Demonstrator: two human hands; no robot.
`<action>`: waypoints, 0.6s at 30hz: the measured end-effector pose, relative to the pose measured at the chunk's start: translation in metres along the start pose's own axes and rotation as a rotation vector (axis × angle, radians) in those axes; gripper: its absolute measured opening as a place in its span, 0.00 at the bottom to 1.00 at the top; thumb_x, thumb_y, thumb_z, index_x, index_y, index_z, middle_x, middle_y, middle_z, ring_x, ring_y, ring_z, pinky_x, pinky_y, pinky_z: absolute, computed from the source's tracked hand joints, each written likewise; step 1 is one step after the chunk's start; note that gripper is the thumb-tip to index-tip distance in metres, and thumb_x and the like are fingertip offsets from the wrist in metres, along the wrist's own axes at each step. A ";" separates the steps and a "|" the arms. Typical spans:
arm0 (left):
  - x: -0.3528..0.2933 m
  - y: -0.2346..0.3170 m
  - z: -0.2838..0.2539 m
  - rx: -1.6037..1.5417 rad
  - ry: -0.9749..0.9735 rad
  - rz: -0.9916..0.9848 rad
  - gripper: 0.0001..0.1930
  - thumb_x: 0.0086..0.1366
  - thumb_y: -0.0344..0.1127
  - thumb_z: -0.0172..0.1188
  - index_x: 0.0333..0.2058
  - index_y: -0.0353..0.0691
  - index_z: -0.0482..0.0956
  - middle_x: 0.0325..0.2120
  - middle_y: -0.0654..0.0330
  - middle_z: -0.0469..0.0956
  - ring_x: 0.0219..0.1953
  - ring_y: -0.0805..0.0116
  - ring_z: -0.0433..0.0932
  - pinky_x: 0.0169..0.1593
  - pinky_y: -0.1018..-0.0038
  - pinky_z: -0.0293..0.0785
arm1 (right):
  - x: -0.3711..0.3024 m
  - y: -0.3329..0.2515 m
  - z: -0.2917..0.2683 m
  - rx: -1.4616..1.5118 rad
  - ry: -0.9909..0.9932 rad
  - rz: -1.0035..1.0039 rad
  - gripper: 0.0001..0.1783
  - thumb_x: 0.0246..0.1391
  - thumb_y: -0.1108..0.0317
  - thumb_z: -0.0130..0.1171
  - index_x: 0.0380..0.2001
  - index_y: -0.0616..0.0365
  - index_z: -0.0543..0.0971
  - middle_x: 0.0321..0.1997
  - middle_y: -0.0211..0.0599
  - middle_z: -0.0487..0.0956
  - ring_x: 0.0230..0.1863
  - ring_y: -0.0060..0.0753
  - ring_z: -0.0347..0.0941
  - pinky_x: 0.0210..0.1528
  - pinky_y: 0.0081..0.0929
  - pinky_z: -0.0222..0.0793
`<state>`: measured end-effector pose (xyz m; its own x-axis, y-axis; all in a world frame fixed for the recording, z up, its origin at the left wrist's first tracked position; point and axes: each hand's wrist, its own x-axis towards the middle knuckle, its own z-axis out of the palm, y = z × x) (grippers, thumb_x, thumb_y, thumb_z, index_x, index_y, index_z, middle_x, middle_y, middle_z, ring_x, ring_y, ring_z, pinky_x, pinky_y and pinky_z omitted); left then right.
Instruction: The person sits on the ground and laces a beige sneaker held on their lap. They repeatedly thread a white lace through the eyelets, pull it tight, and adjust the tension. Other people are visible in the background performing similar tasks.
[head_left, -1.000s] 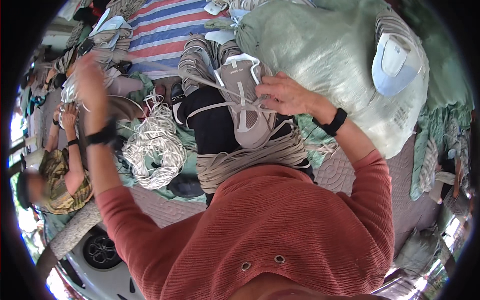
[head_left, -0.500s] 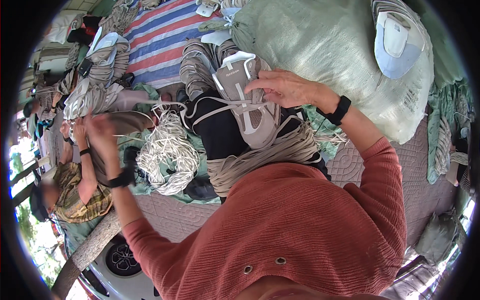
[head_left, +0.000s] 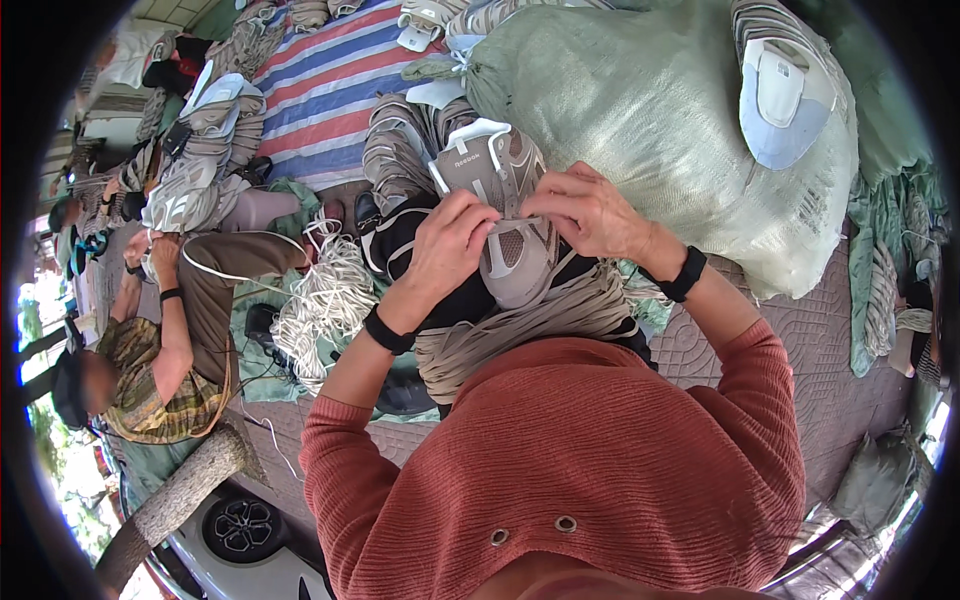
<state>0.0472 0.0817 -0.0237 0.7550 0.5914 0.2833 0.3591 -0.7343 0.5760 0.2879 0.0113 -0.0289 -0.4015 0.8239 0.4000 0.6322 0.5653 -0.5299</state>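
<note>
A grey-beige shoe upper [head_left: 518, 272] rests on my lap, its white-edged collar pointing away from me. A flat beige shoelace [head_left: 508, 221] crosses its front. At the lace's left, my left hand [head_left: 446, 248] is closed, thumb and fingertips pinched on it. My right hand [head_left: 588, 214] pinches the lace on the other side, over the upper's right edge. The fingertips of both hands are a short gap apart. A thick bundle of beige laces [head_left: 530, 335] lies across my thighs, nearer to me than the upper.
Left of my knees lies a tangled heap of white laces [head_left: 318, 318]. Stacked uppers [head_left: 396, 150] stand beyond my lap. A bulging pale-green sack [head_left: 660, 130] fills the right, another upper [head_left: 785, 95] on it. At left sits a co-worker [head_left: 150, 370], near a tree trunk [head_left: 180, 500].
My left hand has swung in from the far left to the upper, and the long lace it pulled out is now short between both hands. My right hand has closed and shifted slightly nearer.
</note>
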 end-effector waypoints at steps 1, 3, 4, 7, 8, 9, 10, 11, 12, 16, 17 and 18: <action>0.001 0.000 0.002 -0.007 -0.021 0.008 0.07 0.55 0.23 0.62 0.33 0.37 0.79 0.31 0.58 0.73 0.33 0.57 0.76 0.36 0.68 0.73 | 0.000 0.002 -0.001 -0.054 -0.035 -0.083 0.21 0.40 0.78 0.58 0.40 0.47 0.78 0.34 0.26 0.71 0.36 0.27 0.72 0.49 0.29 0.61; 0.003 -0.001 0.004 -0.001 -0.041 0.007 0.07 0.55 0.24 0.63 0.34 0.37 0.78 0.30 0.59 0.73 0.32 0.59 0.76 0.35 0.68 0.73 | 0.003 0.005 -0.003 -0.179 -0.092 -0.216 0.20 0.40 0.76 0.58 0.40 0.46 0.78 0.33 0.26 0.70 0.38 0.26 0.72 0.50 0.30 0.61; 0.005 -0.001 0.004 -0.009 -0.064 -0.019 0.07 0.55 0.24 0.63 0.34 0.37 0.78 0.30 0.59 0.73 0.32 0.60 0.76 0.35 0.68 0.73 | 0.005 0.007 -0.004 -0.248 -0.111 -0.265 0.19 0.40 0.75 0.58 0.40 0.46 0.78 0.33 0.25 0.69 0.38 0.26 0.72 0.51 0.30 0.61; 0.009 -0.005 0.003 -0.056 -0.121 -0.081 0.07 0.55 0.25 0.63 0.34 0.36 0.78 0.30 0.59 0.73 0.30 0.62 0.76 0.35 0.70 0.73 | 0.013 0.013 -0.002 -0.347 -0.166 -0.370 0.15 0.41 0.72 0.58 0.37 0.46 0.78 0.32 0.25 0.68 0.40 0.26 0.71 0.53 0.30 0.61; 0.010 -0.007 0.003 -0.079 -0.140 -0.102 0.07 0.55 0.25 0.63 0.34 0.36 0.78 0.30 0.59 0.73 0.30 0.63 0.76 0.35 0.70 0.73 | 0.015 0.015 -0.001 -0.356 -0.182 -0.407 0.14 0.42 0.71 0.58 0.36 0.46 0.77 0.31 0.25 0.67 0.40 0.26 0.71 0.53 0.30 0.61; 0.010 -0.008 0.003 -0.099 -0.152 -0.109 0.07 0.55 0.25 0.63 0.34 0.36 0.78 0.31 0.59 0.73 0.30 0.64 0.75 0.35 0.71 0.73 | 0.018 0.017 0.000 -0.353 -0.188 -0.392 0.12 0.42 0.71 0.59 0.35 0.47 0.77 0.31 0.25 0.68 0.40 0.27 0.71 0.52 0.31 0.61; 0.010 -0.009 0.002 -0.121 -0.163 -0.119 0.07 0.55 0.25 0.63 0.35 0.36 0.78 0.31 0.59 0.73 0.30 0.64 0.75 0.35 0.71 0.73 | 0.020 0.019 0.001 -0.346 -0.193 -0.389 0.11 0.43 0.71 0.59 0.33 0.48 0.76 0.32 0.25 0.69 0.39 0.27 0.71 0.52 0.31 0.62; 0.010 -0.010 0.002 -0.143 -0.174 -0.130 0.08 0.55 0.24 0.62 0.35 0.36 0.78 0.31 0.59 0.73 0.30 0.65 0.75 0.35 0.71 0.73 | 0.021 0.020 0.002 -0.344 -0.216 -0.372 0.10 0.43 0.71 0.60 0.32 0.48 0.76 0.33 0.26 0.70 0.39 0.28 0.71 0.52 0.31 0.62; 0.009 -0.010 0.001 -0.160 -0.170 -0.124 0.08 0.55 0.24 0.63 0.35 0.36 0.77 0.32 0.59 0.72 0.30 0.65 0.74 0.35 0.71 0.73 | 0.022 0.020 0.004 -0.222 -0.148 -0.328 0.10 0.44 0.71 0.61 0.32 0.49 0.76 0.33 0.26 0.71 0.39 0.28 0.71 0.52 0.31 0.62; 0.006 -0.007 0.000 -0.179 -0.148 -0.089 0.10 0.55 0.24 0.63 0.36 0.35 0.76 0.32 0.58 0.72 0.31 0.66 0.74 0.35 0.72 0.72 | 0.025 0.013 0.017 0.135 0.087 -0.083 0.09 0.46 0.73 0.64 0.31 0.52 0.75 0.33 0.27 0.73 0.36 0.29 0.71 0.46 0.29 0.65; 0.006 -0.006 0.000 -0.171 -0.141 -0.078 0.10 0.55 0.23 0.63 0.37 0.34 0.76 0.32 0.58 0.71 0.31 0.66 0.74 0.35 0.72 0.72 | 0.026 0.009 0.021 0.204 0.149 -0.016 0.09 0.47 0.74 0.64 0.31 0.53 0.75 0.33 0.28 0.74 0.34 0.29 0.72 0.44 0.28 0.66; 0.006 -0.004 0.000 -0.199 -0.128 -0.101 0.10 0.55 0.23 0.63 0.36 0.35 0.75 0.31 0.58 0.71 0.30 0.65 0.74 0.34 0.71 0.72 | 0.028 0.006 0.026 0.303 0.156 0.068 0.09 0.47 0.73 0.65 0.30 0.53 0.74 0.31 0.29 0.74 0.32 0.29 0.72 0.40 0.28 0.67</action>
<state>0.0504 0.0880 -0.0248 0.7886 0.6021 0.1249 0.3307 -0.5865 0.7394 0.2631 0.0386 -0.0404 -0.2437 0.8574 0.4532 0.4193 0.5145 -0.7479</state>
